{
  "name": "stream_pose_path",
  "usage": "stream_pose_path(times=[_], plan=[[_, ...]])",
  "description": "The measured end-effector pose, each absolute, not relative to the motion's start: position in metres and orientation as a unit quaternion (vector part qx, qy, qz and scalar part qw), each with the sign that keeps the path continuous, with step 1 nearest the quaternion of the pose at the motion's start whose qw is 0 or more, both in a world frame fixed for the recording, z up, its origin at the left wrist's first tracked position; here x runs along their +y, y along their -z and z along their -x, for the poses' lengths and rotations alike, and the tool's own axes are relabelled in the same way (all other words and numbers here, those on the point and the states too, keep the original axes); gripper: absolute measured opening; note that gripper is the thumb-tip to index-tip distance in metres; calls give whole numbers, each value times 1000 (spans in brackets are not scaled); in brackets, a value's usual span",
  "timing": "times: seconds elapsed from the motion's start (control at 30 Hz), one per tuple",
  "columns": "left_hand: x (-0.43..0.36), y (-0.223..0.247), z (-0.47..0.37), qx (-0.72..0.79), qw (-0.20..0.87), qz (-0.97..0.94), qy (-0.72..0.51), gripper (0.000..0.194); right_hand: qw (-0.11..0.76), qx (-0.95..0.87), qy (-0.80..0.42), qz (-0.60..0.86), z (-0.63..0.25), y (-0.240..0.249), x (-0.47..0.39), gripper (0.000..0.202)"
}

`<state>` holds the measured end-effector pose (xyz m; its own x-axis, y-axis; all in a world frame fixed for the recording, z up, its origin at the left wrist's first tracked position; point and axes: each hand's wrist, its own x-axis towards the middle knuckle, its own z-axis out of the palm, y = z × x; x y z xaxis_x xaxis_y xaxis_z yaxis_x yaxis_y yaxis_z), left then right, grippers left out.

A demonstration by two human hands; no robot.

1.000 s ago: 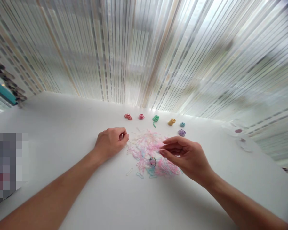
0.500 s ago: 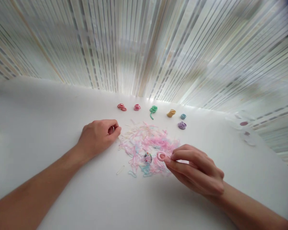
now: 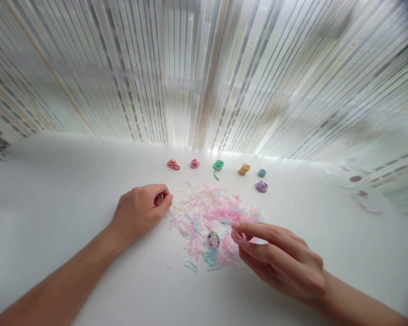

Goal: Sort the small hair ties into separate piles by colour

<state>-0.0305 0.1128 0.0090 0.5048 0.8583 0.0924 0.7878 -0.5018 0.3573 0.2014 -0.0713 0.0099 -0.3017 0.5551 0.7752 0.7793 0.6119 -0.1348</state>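
My right hand (image 3: 282,258) holds a small pink ring-shaped coil (image 3: 238,236) between thumb and fingertips, over the right side of a loose pile of pink, white and pale blue bands (image 3: 207,210). A round multicoloured piece (image 3: 213,240) lies in the pile, left of the coil. My left hand (image 3: 143,206) rests at the pile's left edge, thumb and index finger pressed together; what they hold, if anything, is too small to make out.
Behind the pile sit small coils: red (image 3: 173,165), pink (image 3: 195,164), green (image 3: 218,165), yellow (image 3: 244,169), blue (image 3: 262,173) and purple (image 3: 261,186). Clear round items (image 3: 365,200) lie far right. A striped curtain (image 3: 197,68) hangs behind.
The view has tilted up, so the table sits lower in the picture. My right hand's fingers have shifted around the pink coil, with the index finger now above it. My left hand keeps its pose.
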Motion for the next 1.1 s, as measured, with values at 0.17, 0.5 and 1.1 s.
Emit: stream_pose_path(times=[0.17, 0.5, 1.1], plan=[[113, -10, 31, 476, 130, -860, -132, 31, 439, -780, 58, 443, -199, -8, -68, 19], [113, -10, 31, 471, 135, -861, -134, 30, 486, -709, -26, 511, -197, -12, -63, 23], [113, -8, 32, 459, 148, -864, -144, 29, 556, -521, -304, 572, -206, -29, -30, 19]])
